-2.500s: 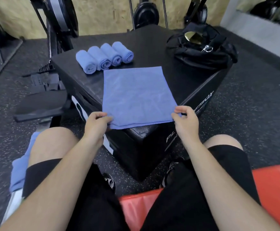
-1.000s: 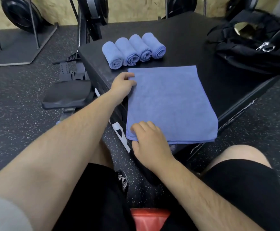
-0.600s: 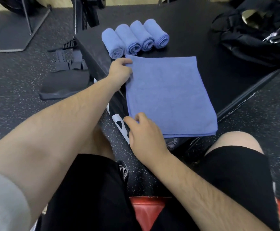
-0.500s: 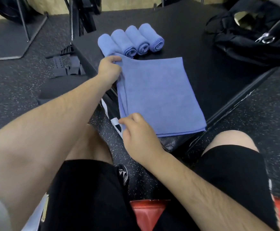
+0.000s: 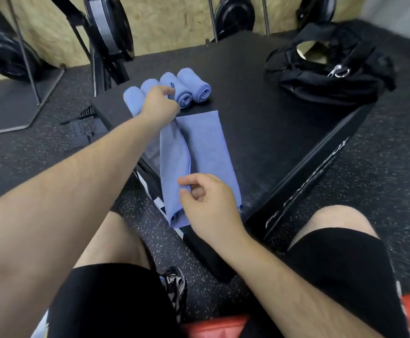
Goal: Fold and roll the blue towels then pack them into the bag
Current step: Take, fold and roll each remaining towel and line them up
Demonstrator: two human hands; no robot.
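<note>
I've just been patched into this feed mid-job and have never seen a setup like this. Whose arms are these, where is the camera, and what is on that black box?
There is no machine here. These are a person's two bare arms, filmed by one wide-angle camera worn on the head, looking forward and down. The person sits facing a large black box. On it lie four rolled blue towels in a row, a black fabric bag at the far right, and one flat blue towel in the middle of a lengthwise fold. The left hand grips the towel's far end and the right hand pinches its near edge. The towel's left part is lifted over toward the right.
</note>
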